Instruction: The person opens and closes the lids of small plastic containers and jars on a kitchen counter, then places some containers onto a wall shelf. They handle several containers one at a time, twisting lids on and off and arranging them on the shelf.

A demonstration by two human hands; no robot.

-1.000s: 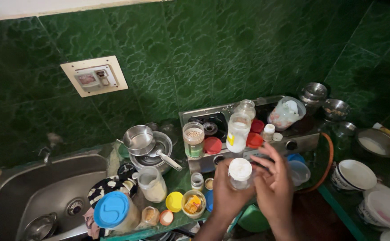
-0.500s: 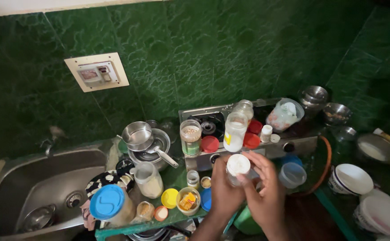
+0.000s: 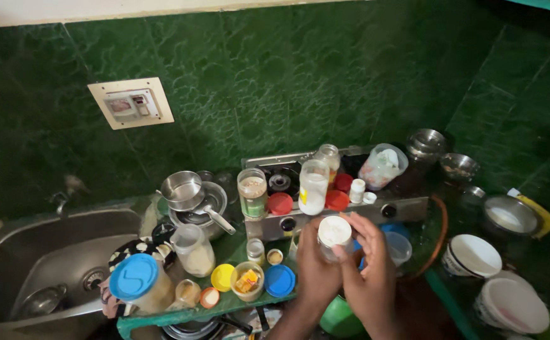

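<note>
A small clear jar (image 3: 333, 239) with a white lid (image 3: 335, 230) is held upright in front of the body, its long axis running roughly vertical, the lid turned up toward the camera. The jar's body is wrapped from the left by the left hand (image 3: 315, 275), whose fingers are closed round the glass below the lid, so that most of the wall is hidden. The lid is met from the right by the right hand (image 3: 368, 277): its fingertips (image 3: 353, 221) are curled against the lid's rim and upper edge, half closed, with the thumb near the lower side of the lid. Whether the lid is seated tight or loose cannot be told. Both hands are in touch with the jar, the left lower on the axis, the right at its top end.

Just beyond the fingertips stands a steel gas stove (image 3: 344, 208) bearing a tall clear bottle (image 3: 313, 186) and red lids (image 3: 336, 200). To the left of the left hand, on the green counter edge (image 3: 180, 313), lie a blue lid (image 3: 280, 280), a yellow lid (image 3: 223, 277) and a small tub holding yellow packets (image 3: 247, 281). To the right of the right hand sits an open clear tub (image 3: 398, 246), with white bowls (image 3: 474, 255) farther off.
</note>
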